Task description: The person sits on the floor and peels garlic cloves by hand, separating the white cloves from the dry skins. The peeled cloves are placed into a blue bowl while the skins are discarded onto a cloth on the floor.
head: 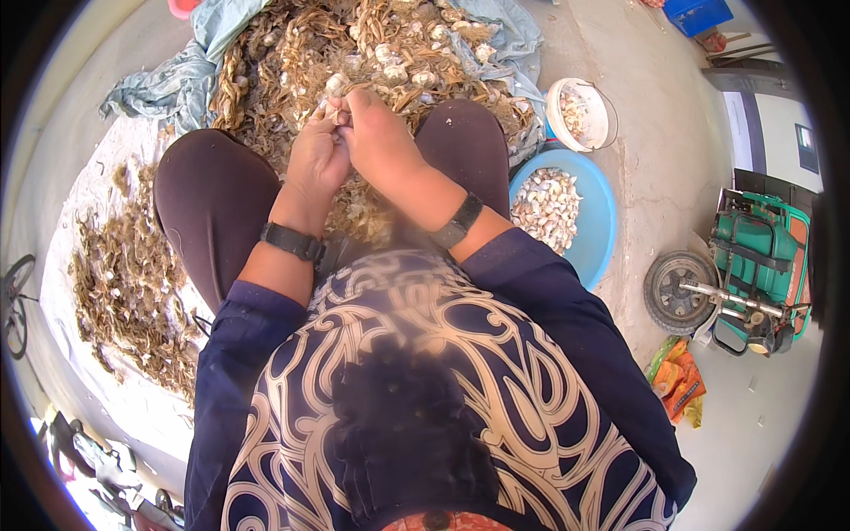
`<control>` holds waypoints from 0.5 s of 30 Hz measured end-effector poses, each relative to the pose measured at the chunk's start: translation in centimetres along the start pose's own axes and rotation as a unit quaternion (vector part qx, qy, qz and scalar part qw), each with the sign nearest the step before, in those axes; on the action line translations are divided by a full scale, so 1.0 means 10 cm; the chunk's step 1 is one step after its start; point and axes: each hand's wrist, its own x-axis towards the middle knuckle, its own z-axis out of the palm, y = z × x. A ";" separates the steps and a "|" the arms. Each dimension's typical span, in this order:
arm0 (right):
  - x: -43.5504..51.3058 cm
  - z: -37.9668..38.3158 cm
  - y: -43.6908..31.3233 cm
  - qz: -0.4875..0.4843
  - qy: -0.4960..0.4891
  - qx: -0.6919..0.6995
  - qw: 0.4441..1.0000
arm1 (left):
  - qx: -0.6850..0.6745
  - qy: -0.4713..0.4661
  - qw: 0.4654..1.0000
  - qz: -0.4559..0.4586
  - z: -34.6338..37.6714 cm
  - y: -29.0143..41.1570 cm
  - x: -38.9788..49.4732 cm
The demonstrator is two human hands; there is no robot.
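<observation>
My left hand and my right hand meet in front of my knees. Their fingertips pinch a small pale piece of garlic; its exact shape is mostly hidden by the fingers. Just beyond them a garlic bulb rests at the near part of a large heap of dried garlic plants, with whole bulbs, braided stalks and roots. To the right of my right knee a light blue basin holds many loose garlic cloves.
A white bucket with some cloves stands behind the basin. Blue-grey cloth edges the heap. Dry stalks and skins lie on a white sheet at left. A green motor tricycle and orange bags are at right.
</observation>
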 end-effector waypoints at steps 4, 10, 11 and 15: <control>-0.03 -0.04 0.03 -0.016 0.000 -0.038 0.999 | 0.017 0.003 1.000 0.000 -0.02 -0.02 0.03; -0.03 -0.06 0.11 0.065 -0.026 0.008 0.998 | -0.016 0.024 1.000 -0.010 0.01 -0.04 0.07; -0.03 -0.06 0.14 0.064 -0.023 0.021 0.997 | -0.033 0.043 0.998 -0.016 0.03 -0.07 0.08; 0.01 -0.14 0.27 0.064 -0.017 0.101 0.993 | -0.010 0.032 0.999 0.012 0.08 -0.10 0.15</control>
